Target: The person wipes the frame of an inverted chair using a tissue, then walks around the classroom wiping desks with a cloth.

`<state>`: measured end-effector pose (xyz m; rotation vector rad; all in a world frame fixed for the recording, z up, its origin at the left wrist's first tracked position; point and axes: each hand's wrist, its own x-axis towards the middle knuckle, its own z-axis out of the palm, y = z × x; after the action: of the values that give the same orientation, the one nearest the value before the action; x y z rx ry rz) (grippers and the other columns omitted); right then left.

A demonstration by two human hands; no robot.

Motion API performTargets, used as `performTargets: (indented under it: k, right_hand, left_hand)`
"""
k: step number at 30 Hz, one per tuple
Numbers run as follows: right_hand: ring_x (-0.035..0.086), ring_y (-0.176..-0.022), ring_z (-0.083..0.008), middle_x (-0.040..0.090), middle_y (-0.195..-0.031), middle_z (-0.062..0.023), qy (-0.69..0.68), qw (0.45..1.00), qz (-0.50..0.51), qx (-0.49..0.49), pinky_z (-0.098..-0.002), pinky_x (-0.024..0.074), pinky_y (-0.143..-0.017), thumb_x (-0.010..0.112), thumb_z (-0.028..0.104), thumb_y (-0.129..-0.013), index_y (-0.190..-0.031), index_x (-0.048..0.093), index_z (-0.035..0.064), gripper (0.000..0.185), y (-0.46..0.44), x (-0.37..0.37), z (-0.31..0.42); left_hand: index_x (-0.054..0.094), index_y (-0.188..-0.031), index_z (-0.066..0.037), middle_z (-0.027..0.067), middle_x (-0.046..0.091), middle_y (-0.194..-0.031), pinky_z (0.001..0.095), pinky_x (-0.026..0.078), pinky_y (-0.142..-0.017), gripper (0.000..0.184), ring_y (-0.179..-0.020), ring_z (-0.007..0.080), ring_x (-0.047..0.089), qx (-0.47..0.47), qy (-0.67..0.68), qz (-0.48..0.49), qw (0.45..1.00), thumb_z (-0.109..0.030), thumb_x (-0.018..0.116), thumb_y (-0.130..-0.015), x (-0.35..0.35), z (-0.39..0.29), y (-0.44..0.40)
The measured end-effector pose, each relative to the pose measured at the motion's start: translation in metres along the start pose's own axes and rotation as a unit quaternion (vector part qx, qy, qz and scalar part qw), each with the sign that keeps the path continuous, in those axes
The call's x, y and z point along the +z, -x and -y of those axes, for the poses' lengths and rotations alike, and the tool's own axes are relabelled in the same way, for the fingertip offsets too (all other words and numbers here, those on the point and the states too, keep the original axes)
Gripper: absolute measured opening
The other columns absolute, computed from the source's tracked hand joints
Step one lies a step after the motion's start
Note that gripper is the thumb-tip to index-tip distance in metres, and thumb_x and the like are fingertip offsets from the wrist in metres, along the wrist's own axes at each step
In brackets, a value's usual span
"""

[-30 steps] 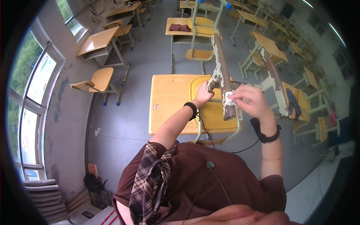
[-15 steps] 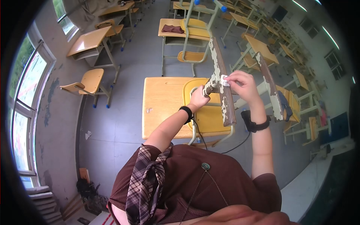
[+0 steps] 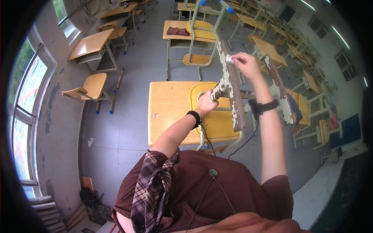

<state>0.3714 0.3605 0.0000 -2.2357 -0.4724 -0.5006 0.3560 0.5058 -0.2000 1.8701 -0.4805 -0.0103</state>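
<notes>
Left hand [image 3: 208,103]: closed around a short side bar [image 3: 220,88] of a brown frame [image 3: 236,105], fingers wrapped, undersides hidden. Right hand [image 3: 248,66]: thumb and fingertips pinching a small crumpled white wad [image 3: 229,59], wad touching the upper part of the frame's near long bar, well past the left hand's grip.

Frame is up in front of the person, above the near desk's right side. Two long bars, roughly parallel, the second [image 3: 280,91] to the right and well apart, a crosspiece between them. Brown paint chipped, pale patches along both. Can't tell from this angle if the frame rests on anything below or hangs from the left hand alone.

Under it: yellow chair [image 3: 219,122] on the near desk [image 3: 167,116], tube legs pale green. Black band [image 3: 193,118] on left wrist, black strap [image 3: 263,107] on right, dark cable [image 3: 248,144] running below.

Ahead: another desk with a dark red cloth [image 3: 178,31] beside an upturned chair [image 3: 202,31], blue caps on its feet. Off left: wooden chair [image 3: 95,85] near the window wall, white scrap [image 3: 91,142] on the floor.
</notes>
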Motion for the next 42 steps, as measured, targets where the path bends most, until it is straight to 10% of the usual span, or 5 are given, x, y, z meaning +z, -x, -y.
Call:
performTargets:
  k: [17,25,34,37,42]
  right_hand:
    - [0.053,-0.061,-0.0084,0.061,-0.072,-0.0034,-0.117,0.97,-0.092,0.194,-0.0209,0.0432,-0.056,0.058,0.01,-0.081,-0.093,0.063,-0.0022,0.017,-0.027,-0.001,-0.059]
    - [0.044,-0.064,-0.0104,0.045,-0.071,-0.004,-0.717,0.613,-0.042,0.33,-0.0205,0.0418,-0.052,0.046,0.005,-0.088,-0.085,0.047,-0.0024,0.008,0.029,-0.036,-0.02]
    - [0.043,-0.063,-0.0099,0.045,-0.078,-0.0063,-0.854,0.413,0.016,0.316,-0.0205,0.0409,-0.053,0.042,0.008,-0.09,-0.096,0.047,-0.0055,0.016,0.088,-0.037,0.038]
    - [0.043,-0.063,-0.0098,0.047,-0.08,-0.0063,-0.851,0.41,0.022,0.327,-0.0204,0.0403,-0.053,0.043,0.008,-0.089,-0.095,0.048,-0.0043,0.014,0.1,-0.038,0.047]
    - [0.046,-0.063,-0.0086,0.054,-0.082,-0.0058,-0.598,0.762,-0.038,0.245,-0.0201,0.0398,-0.054,0.047,0.006,-0.086,-0.099,0.052,-0.0028,0.016,0.122,-0.035,0.062]
  left_hand:
    - [0.047,-0.083,-0.001,0.0231,0.055,-0.08,0.0451,0.042,-0.072,0.028,-0.082,0.0425,0.051,0.009,-0.004,-0.012,1.0,-0.014,0.056,-0.06,0.001,0.001,-0.001]
    - [0.05,-0.091,-0.003,0.0206,0.059,-0.082,0.0418,0.045,-0.074,0.033,-0.083,0.0388,0.056,0.003,-0.035,-0.008,0.999,-0.017,0.058,-0.061,0.006,0.007,-0.005]
    - [0.048,-0.086,-0.003,0.0228,0.058,-0.08,0.0437,0.044,-0.073,0.032,-0.082,0.0414,0.054,0.01,-0.028,-0.024,0.999,-0.018,0.059,-0.06,0.011,0.014,-0.007]
    - [0.047,-0.087,-0.003,0.023,0.058,-0.08,0.0438,0.044,-0.073,0.033,-0.082,0.0415,0.054,0.006,-0.028,-0.017,0.999,-0.018,0.059,-0.06,0.012,0.016,-0.009]
    - [0.048,-0.088,-0.002,0.0229,0.058,-0.081,0.0437,0.044,-0.074,0.034,-0.083,0.0416,0.054,0.003,-0.024,-0.012,1.0,-0.018,0.059,-0.06,0.013,0.018,-0.009]
